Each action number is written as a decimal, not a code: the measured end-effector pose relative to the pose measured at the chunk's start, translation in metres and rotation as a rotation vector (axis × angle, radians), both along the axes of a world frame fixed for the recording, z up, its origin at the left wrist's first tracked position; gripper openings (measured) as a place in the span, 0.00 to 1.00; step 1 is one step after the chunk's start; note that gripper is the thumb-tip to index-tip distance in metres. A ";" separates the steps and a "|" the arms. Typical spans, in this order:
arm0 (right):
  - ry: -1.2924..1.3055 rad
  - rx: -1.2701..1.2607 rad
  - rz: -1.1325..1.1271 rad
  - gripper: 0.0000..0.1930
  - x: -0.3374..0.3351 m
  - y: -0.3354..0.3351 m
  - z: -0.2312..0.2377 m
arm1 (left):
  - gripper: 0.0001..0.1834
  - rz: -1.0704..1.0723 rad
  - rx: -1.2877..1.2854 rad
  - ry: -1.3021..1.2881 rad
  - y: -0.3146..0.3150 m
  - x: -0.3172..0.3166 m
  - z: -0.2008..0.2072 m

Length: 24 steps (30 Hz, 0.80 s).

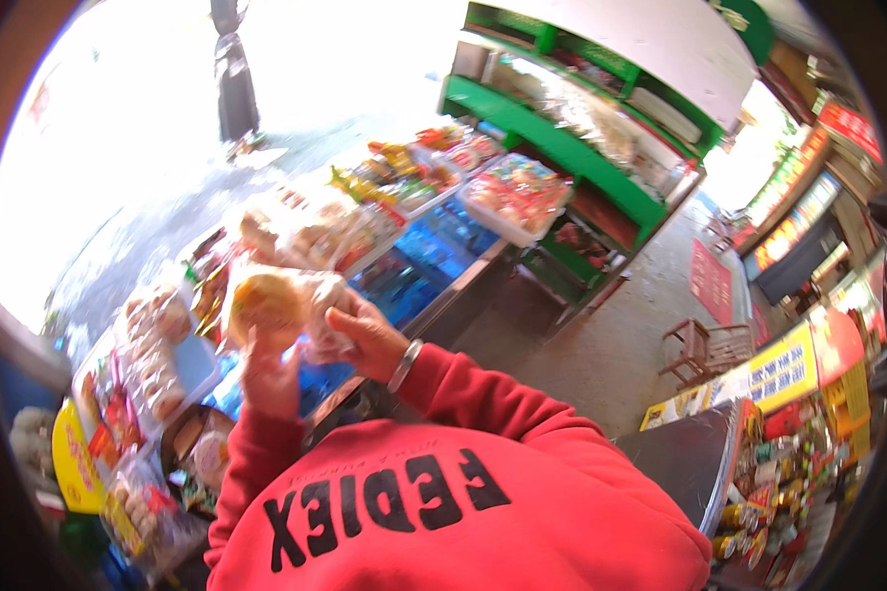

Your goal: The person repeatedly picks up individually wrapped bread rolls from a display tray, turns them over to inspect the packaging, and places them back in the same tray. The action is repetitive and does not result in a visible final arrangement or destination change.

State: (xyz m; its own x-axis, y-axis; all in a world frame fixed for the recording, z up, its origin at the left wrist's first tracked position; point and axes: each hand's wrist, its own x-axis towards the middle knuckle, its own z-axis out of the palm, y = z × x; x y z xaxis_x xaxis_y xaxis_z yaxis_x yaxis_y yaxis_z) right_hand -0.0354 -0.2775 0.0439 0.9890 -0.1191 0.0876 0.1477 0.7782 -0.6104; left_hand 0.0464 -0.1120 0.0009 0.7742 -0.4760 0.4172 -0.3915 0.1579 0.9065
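Observation:
Over the goods on the stall I hold up a clear plastic bag (315, 300) with a round golden-yellow item (266, 307) inside, which looks like a bun or cake. My left hand (269, 379) grips its near side from below, fingers pressed against the round part. On the bag's bunched right side, my right hand (373, 340) is closed, thumb on top. A silver bracelet (404, 366) circles my right wrist. Motion and glare blur the bag, so its contents cannot be told exactly.
A blue-lined stall counter (429, 261) carries a white tray of wrapped goods (517, 197), snack packets (394, 172) and a tray of pale round items (153, 345). Green shelving (572, 138) stands beyond. Wooden chairs (705, 350) are at right; a person (235, 89) stands far off.

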 end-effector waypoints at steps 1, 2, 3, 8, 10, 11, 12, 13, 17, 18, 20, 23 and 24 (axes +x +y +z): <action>-0.010 -0.030 0.023 0.32 -0.002 0.001 0.004 | 0.34 0.056 0.227 -0.224 0.001 -0.001 0.012; 0.015 -0.084 -0.007 0.31 -0.002 0.006 0.006 | 0.35 0.086 0.195 -0.205 0.003 -0.004 0.007; 0.034 -0.093 0.020 0.31 -0.003 0.007 0.015 | 0.35 0.113 0.160 -0.186 0.004 -0.007 0.000; 0.123 -0.065 0.021 0.22 0.007 -0.003 -0.007 | 0.29 -0.277 -0.637 1.049 0.005 -0.001 0.006; 0.127 -0.072 0.011 0.21 0.007 0.000 0.001 | 0.32 -0.235 -0.638 0.767 0.009 -0.007 0.027; 0.144 -0.094 -0.003 0.21 0.008 -0.001 0.001 | 0.39 -0.151 -0.625 0.712 0.018 0.001 0.017; 0.161 -0.099 0.001 0.21 0.010 -0.004 0.000 | 0.47 -0.065 -0.551 0.674 0.028 0.006 0.013; 0.179 -0.104 0.005 0.21 0.012 -0.007 -0.001 | 0.51 0.010 -0.443 0.515 0.038 0.012 0.010; 0.257 -0.129 0.043 0.21 0.017 -0.013 -0.005 | 0.57 0.261 0.139 -0.303 0.068 0.017 0.023; 0.282 -0.135 0.063 0.21 0.019 -0.012 -0.006 | 0.57 0.302 0.301 -0.536 0.069 0.014 0.032; 0.309 -0.159 0.099 0.21 0.023 -0.006 -0.006 | 0.51 0.345 0.656 -0.744 0.063 0.001 0.046; 0.334 -0.200 0.164 0.20 0.029 0.000 -0.008 | 0.43 0.379 0.828 -0.853 0.055 -0.007 0.041; 0.338 -0.213 0.190 0.20 0.031 -0.001 -0.011 | 0.41 0.423 0.845 -0.872 0.053 -0.006 0.038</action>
State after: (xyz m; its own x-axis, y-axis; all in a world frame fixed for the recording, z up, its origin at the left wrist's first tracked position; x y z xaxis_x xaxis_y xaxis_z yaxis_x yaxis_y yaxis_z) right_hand -0.0039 -0.2785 0.0330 0.9688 0.0536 -0.2420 -0.2218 0.6237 -0.7495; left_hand 0.0399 -0.0589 0.0388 0.5539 -0.6250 0.5500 -0.7813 -0.6185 0.0840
